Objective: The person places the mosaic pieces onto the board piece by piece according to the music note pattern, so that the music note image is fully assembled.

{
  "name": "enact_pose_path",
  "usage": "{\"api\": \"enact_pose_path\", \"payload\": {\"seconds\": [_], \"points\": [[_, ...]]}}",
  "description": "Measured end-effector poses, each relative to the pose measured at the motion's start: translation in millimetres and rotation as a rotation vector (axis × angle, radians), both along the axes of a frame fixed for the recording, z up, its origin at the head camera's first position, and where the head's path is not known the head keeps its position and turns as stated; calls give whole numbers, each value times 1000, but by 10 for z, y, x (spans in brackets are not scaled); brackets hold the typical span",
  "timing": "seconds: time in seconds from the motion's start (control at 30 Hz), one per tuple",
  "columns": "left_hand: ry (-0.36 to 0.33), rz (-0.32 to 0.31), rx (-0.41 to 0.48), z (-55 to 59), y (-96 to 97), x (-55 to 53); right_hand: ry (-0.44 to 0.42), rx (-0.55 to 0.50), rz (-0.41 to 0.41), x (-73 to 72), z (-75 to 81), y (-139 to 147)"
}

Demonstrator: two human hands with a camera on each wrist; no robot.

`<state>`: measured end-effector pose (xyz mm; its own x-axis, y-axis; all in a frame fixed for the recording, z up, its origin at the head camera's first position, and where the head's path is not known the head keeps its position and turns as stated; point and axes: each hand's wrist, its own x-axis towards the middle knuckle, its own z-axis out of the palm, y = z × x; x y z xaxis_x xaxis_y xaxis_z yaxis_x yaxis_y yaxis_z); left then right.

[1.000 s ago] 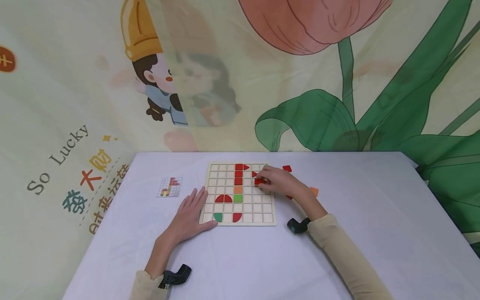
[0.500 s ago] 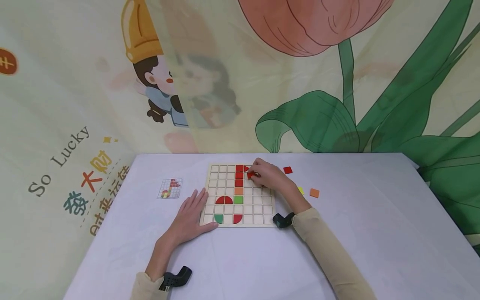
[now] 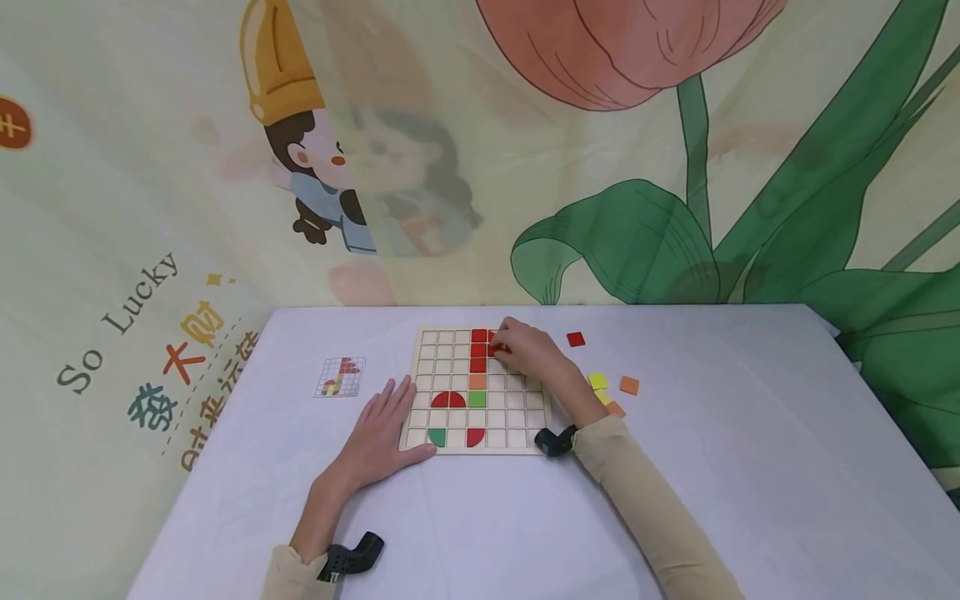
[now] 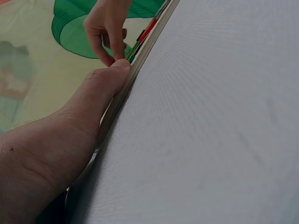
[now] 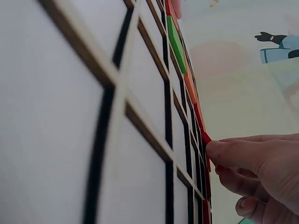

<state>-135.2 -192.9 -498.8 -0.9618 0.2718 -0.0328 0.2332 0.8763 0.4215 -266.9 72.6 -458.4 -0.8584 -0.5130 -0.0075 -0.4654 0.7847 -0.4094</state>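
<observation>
My right hand (image 3: 525, 346) is over the upper part of a wooden grid board (image 3: 517, 417), beside a column of red square tiles (image 3: 478, 351). Its thumb and fingers pinch a small red tile (image 5: 205, 138), mostly covered by the fingertips. My left hand (image 3: 381, 427) rests flat along the board's left edge, fingers straight, thumb at the near corner. Below the red column sit an orange tile (image 3: 477, 382) and a green square tile (image 3: 477, 399). Red quarter-round tiles (image 3: 448, 400) form a half circle. Nearer me are a green quarter-round (image 3: 437, 437) and a red quarter-round (image 3: 475, 437).
A printed pattern card (image 3: 341, 377) lies left of the board. On the right are a loose red tile (image 3: 575, 339), yellow tiles (image 3: 597, 381) and orange tiles (image 3: 629, 385). A white cloth (image 3: 465, 525) covers the table, with a printed curtain (image 3: 450, 167) behind.
My right hand has moved left across the board with the red tile, to a cell beside the red column. Yellow and orange tiles came into view behind the wrist. My left hand stays put.
</observation>
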Motion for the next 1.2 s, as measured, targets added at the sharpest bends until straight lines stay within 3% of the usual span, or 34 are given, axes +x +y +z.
{"api": "enact_pose_path", "payload": {"seconds": [0.37,0.53,0.7,0.83,1.03,1.2], "points": [[5,2,5,12,-4,2,13,25,6,31,30,-50],[-2,-5,2,-9,-1,-5,4,4,-23,86,200,36],[-1,1,4,5,-6,4,26,-58,-91,127,492,337],[2,4,7,17,-3,8,-17,-80,-149,133,644,693],[-1,3,-3,18,-1,13,-108,-67,-183,64,616,1126],[1,2,-6,15,6,10,-143,-78,-174,12,521,1270]]}}
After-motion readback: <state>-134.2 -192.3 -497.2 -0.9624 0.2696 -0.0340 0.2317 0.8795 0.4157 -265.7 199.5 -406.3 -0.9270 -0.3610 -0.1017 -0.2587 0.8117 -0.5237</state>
